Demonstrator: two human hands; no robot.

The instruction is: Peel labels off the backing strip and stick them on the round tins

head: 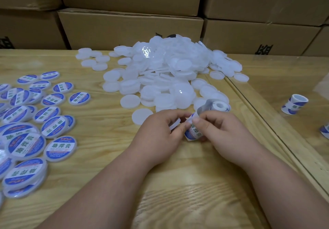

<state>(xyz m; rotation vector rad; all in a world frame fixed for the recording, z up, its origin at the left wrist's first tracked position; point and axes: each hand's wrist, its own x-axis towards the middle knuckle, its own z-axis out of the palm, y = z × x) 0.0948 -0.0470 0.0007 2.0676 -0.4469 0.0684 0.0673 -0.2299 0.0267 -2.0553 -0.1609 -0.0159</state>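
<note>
My left hand (160, 134) holds a plain white round tin (175, 124) by its edge, fingers curled round it, low over the wooden table. My right hand (219, 134) pinches a blue-and-white label (193, 131) on the backing strip, right beside the tin. The strip curls up behind my fingers into a loose roll (216, 105). A big heap of unlabelled white tins (169, 72) lies just beyond my hands. Labelled tins (35, 122) are spread over the left side of the table.
Stacked cardboard boxes (131, 27) wall off the back of the table. On the right, past a raised wooden edge (267, 118), stand a label roll (294, 107) and part of another (324, 131) on a glossy surface.
</note>
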